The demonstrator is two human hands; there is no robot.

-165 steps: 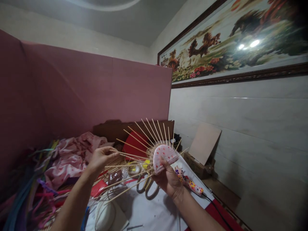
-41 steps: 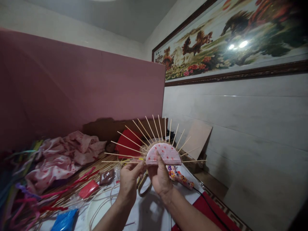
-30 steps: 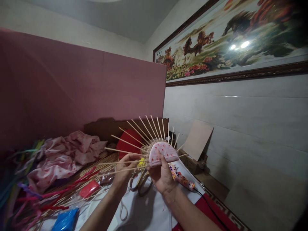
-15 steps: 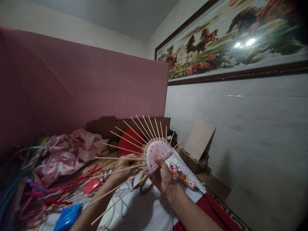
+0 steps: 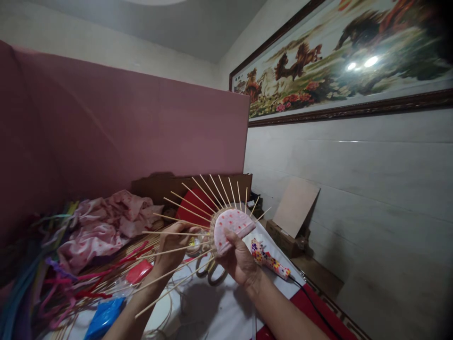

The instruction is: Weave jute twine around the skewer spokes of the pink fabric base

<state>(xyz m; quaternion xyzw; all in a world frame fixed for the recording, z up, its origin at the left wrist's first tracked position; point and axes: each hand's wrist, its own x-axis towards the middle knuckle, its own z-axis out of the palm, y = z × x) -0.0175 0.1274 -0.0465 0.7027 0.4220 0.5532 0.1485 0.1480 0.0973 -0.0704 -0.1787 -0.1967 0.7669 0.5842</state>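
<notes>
My right hand grips a half-round woven piece faced with pink, red-dotted fabric, its thumb pressed on the fabric front. Thin wooden sticks fan out from the curved, cord-woven edge. Behind the sticks on the left, my left hand is closed, its fingertips close to the woven edge. What those fingers pinch is too small to make out. Below the piece lie scissors with dark handles, partly hidden. A flower-patterned glue gun with a black cable rests right of my right hand.
Crumpled pink dotted cloth and pipe cleaners in several colours lie left, over a spread of loose sticks. Red and blue packets sit nearer. Loose cord lies on the white cloth. A board leans by the wall.
My left hand has pulled back slightly left and up from the woven edge. More of the scissors shows. The right hand keeps its hold; the view has shifted a little.
</notes>
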